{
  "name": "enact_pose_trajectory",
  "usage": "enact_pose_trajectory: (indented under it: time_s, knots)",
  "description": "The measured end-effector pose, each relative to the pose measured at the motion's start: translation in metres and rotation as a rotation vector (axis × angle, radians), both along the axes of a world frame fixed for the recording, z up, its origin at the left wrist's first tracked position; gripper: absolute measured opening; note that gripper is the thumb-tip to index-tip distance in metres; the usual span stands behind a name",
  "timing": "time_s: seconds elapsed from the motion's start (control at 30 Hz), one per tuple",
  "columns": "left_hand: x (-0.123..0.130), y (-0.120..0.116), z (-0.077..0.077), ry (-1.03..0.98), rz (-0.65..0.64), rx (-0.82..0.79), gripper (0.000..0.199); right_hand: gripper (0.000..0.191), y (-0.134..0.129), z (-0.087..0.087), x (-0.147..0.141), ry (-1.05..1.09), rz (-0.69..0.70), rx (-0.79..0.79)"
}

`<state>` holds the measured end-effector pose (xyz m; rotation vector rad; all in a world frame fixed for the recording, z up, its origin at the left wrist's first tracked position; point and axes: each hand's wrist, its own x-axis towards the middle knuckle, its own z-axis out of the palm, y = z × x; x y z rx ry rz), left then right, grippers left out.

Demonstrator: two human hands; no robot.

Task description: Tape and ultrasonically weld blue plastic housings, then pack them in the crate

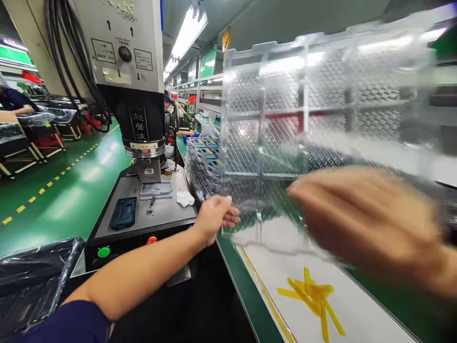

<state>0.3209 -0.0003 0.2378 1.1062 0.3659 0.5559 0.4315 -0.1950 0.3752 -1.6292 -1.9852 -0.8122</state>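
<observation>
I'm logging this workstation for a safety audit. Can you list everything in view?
ultrasonic welding machine: 1, grey and black, centre-left
cables: several, black, left of the machine
fixture: 1, dark blue, on the machine base
cloth: 1, white, on the machine base
start button: 1, green, machine front
button: 1, red, machine front
stacked trays: 1 stack, clear, behind the machine
plastic-wrapped stack: 1, black, lower left
tape strips: several, yellow, on a white sheet
co-worker: 1, dark blue top, far left
clear plastic tray: 1, clear, held up, blurred
left hand: 1, at the tray's edge
right hand: 1, blurred, before the tray
</observation>
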Motion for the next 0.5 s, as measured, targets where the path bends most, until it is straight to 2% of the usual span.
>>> enact_pose_trajectory:
  time_s: [0.07,0.13,0.23,0.33,0.4,0.5]
  knots:
    - [0.005,0.019,0.028,-0.016,0.075,0.032,0.028,0.025,0.013,-0.043,-0.043,-0.305,0.236,-0.111]
    - [0.012,0.035,0.053,-0.046,0.154,0.066,0.016,0.019,0.024,-0.098,-0.077,-0.394,0.368,-0.284]
    - [0.024,0.057,0.081,-0.062,0.228,0.065,0.009,0.013,0.042,-0.192,-0.105,-0.285,0.322,-0.414]
    - [0.039,0.077,0.095,-0.024,0.285,0.026,0.008,0.023,0.064,-0.277,-0.118,-0.16,0.315,-0.471]
    - [0.051,0.09,0.099,0.002,0.318,0.013,0.003,0.027,0.077,-0.318,-0.124,-0.062,0.249,-0.561]
    - [0.067,0.11,0.102,0.029,0.352,-0.001,0.007,0.015,0.091,-0.357,-0.127,0.064,0.13,-0.72]
